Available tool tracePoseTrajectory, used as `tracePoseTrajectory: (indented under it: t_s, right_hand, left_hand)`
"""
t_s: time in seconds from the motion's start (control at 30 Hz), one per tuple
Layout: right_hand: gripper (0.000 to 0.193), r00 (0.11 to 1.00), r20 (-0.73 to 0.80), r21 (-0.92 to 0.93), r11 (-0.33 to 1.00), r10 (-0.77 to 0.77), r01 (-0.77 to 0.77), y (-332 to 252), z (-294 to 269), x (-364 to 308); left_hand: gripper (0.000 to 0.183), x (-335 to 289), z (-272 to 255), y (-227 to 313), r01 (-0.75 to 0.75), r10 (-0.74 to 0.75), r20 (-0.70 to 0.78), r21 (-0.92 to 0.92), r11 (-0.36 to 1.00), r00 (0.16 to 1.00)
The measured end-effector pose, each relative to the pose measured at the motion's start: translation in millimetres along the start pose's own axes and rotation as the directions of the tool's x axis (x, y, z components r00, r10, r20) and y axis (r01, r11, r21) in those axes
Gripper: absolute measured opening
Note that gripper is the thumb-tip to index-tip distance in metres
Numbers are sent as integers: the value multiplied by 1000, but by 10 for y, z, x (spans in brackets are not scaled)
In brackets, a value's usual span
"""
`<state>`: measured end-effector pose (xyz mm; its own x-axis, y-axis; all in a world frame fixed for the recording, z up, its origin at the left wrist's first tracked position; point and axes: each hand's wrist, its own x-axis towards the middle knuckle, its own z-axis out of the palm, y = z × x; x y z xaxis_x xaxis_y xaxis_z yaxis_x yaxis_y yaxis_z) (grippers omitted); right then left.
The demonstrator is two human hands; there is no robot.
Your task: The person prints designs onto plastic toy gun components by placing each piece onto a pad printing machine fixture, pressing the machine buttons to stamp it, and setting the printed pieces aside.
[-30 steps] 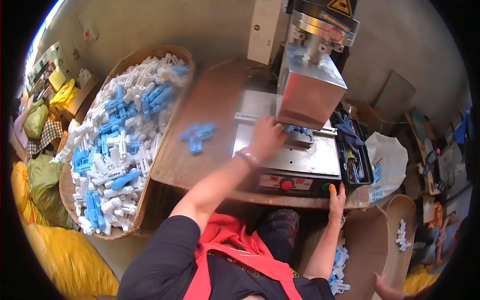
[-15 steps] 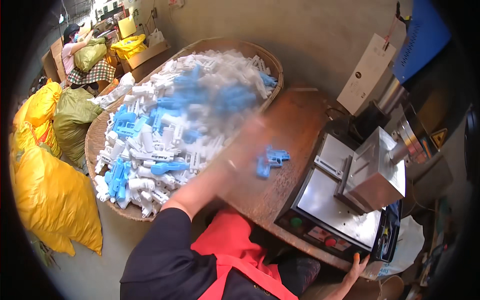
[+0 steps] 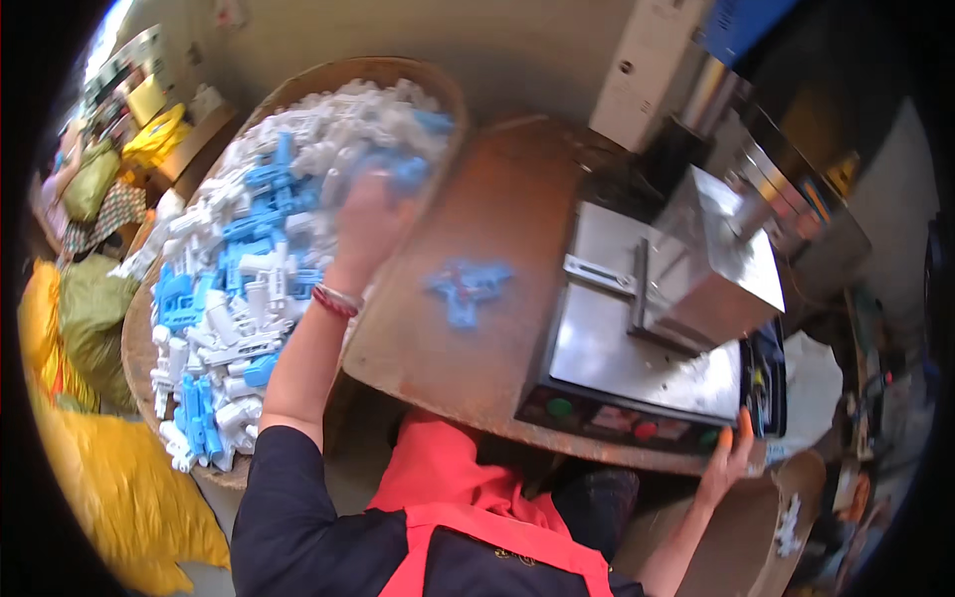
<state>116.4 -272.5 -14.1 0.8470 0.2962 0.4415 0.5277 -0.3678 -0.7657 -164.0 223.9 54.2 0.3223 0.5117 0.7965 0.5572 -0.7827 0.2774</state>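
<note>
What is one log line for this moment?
left hand: over toy gun pile, grip blurred | right hand: at press front | blue toy gun: on table

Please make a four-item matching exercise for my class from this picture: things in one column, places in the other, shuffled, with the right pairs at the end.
Things
1. Left hand
2. Right hand
3. Loose blue plastic
4. Large yellow sack

Places
A. On the table, between the basket and the machine
B. At the picture's lower left
C. Over the basket's heap of white and blue pieces
D. At the machine's front right corner

Right pairs: 1-C, 2-D, 3-A, 4-B
</note>
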Motion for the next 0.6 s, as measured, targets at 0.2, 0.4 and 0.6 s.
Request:
tracePoseTrajectory:
  t_s: [0.2,0.4,0.6]
  right_hand:
    - [32,968,105,82,972,-227,219,135,782,731]
    - [22,866,53,71,867,-498,494,76,1176,1148]
    - [15,902,-200,36,917,-382,396,-52,814,1161]
  left_hand:
    - [28,-432,463,2189,-7,98,573,-159,987,813]
    - [55,-585,484,2022,26,267,442,-554,832,857]
    - [93,-891,205,1671,140,405,735,-555,820,544]
